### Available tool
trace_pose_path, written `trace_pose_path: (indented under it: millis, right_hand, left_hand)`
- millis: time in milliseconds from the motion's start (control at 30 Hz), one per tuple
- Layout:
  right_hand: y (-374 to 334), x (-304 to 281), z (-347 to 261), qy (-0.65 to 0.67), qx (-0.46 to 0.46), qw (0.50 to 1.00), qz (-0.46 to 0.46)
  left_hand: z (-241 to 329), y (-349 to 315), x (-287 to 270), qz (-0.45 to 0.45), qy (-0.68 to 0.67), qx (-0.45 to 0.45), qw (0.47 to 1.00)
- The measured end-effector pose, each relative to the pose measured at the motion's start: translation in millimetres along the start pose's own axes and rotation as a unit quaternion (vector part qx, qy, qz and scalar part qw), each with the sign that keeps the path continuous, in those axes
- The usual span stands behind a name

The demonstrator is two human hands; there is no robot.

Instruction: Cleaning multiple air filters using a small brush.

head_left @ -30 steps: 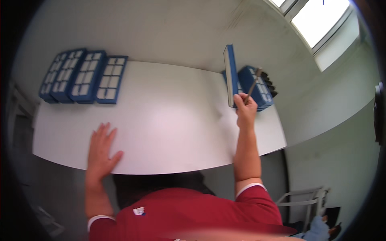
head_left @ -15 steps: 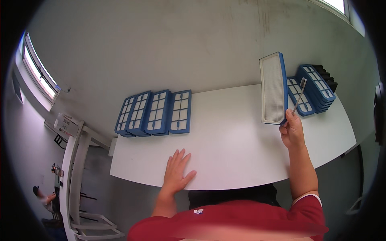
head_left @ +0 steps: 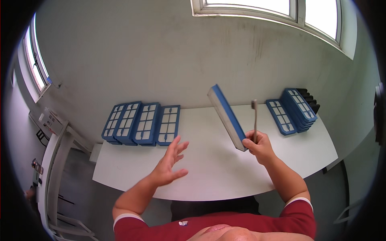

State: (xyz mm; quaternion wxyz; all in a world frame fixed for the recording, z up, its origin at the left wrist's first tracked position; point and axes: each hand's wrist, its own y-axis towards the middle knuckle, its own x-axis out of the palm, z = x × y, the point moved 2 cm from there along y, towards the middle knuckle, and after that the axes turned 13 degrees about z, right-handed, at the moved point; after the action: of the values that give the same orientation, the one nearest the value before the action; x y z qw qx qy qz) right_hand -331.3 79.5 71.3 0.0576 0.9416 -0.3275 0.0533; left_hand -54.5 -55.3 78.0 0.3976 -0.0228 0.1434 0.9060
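My right hand (head_left: 260,148) grips the lower end of a blue-framed pleated filter (head_left: 228,114), tilted with its top leaning left and its narrow side showing. The same hand holds a thin toothbrush-like brush (head_left: 255,120) upright, bristle head at the top. My left hand (head_left: 165,166) is raised over the table's front left part, fingers spread and holding nothing. Beyond it, several stacks of blue grid-faced filters (head_left: 145,123) stand in a row on the white table (head_left: 209,172). At the right, one filter (head_left: 281,116) lies beside a taller stack of filters (head_left: 299,106).
Several black objects (head_left: 309,100) sit behind the right stack, their kind unclear. The grey wall (head_left: 161,52) rises at the table's far edge, with a window (head_left: 261,8) above. A white shelf-like frame (head_left: 60,160) stands at the left.
My right hand has brought the filter and brush leftward toward the table's middle, turning the filter edge-on. My left hand has lifted from the table. The view has shifted, showing more window.
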Motion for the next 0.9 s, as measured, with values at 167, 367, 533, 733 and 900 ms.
trace_pose_path:
  millis: [167,367,533,733,900]
  right_hand:
    - [8.9,32.5,5.8,-0.219,-0.246,0.943,-0.048]
    - [9.3,50.9,33.2,-0.254,-0.358,0.896,-0.066]
    - [9.5,44.8,29.8,-0.261,-0.289,0.906,-0.166]
    - [30.2,30.4,37.8,-0.063,-0.092,0.986,-0.121]
    - [51.3,16.9,58.3,-0.062,-0.016,0.998,0.001]
  left_hand:
    - [-12.0,68.2,26.7,0.026,-0.185,-0.061,0.981]
    - [-50.3,98.6,44.4,0.090,-0.297,-0.007,0.951]
    - [-78.9,100.4,44.5,0.083,-0.344,-0.073,0.932]
    - [-84.9,97.6,58.3,-0.019,-0.401,-0.153,0.903]
    - [-77.3,89.3,53.0,-0.102,-0.359,-0.262,0.890]
